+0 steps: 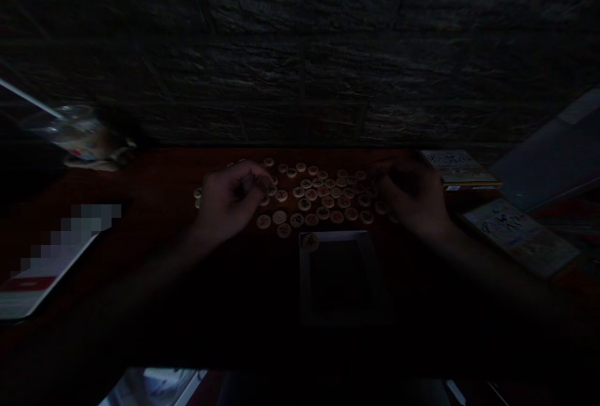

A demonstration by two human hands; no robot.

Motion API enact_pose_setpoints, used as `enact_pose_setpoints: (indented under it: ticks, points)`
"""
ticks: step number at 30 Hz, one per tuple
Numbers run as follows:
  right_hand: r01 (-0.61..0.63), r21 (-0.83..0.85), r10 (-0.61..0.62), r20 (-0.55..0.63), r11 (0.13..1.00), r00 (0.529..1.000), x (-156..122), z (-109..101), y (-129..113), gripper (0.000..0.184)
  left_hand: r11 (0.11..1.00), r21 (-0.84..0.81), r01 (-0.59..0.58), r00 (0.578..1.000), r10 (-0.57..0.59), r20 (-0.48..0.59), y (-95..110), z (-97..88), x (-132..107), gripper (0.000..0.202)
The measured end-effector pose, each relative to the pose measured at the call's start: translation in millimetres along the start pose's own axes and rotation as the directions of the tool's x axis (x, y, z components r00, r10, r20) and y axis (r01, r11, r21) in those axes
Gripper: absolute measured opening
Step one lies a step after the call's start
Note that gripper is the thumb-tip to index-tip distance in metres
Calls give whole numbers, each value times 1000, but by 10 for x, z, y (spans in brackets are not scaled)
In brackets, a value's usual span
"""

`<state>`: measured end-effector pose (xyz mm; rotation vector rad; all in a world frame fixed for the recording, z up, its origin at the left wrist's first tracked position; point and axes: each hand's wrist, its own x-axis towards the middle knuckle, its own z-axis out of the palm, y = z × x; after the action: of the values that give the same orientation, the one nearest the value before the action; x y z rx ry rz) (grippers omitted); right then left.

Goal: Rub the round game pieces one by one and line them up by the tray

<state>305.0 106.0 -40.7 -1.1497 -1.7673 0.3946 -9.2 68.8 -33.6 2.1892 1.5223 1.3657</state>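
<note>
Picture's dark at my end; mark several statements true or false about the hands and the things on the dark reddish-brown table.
1. Pale, round, wooden-looking discs with red or black characters lie on the table. True.
2. One disc shows at the far left corner of the shallow, pale-rimmed rectangular box. True.
3. The box lies beyond the scattered discs. False: it lies on their near side.
4. The left hand is left of the box, the right hand right of it. True.
5. Both hands are spread flat. False: both are curled.
</note>
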Motion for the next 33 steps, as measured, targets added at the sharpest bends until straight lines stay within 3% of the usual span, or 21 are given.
enact_pose_setpoints:
  ticks: [9,24,29,33]
  points:
    - [-74,41,71,87,996,994,-26,43,81,24,998,30,49,995,-52,81,-24,26,13,19]
    - [-127,48,129,-38,991,991,102,-6,182,26,998,28,53,989,-56,134,-64,36,18,19]
    - [-73,-16,75,127,997,989,54,6,152,21,999,17,38,991,-40,125,-43,41,18,17]
    - [26,-84,0,296,996,955,-40,77,43,14,999,34,2,987,-7,159,-64,45,3,16]
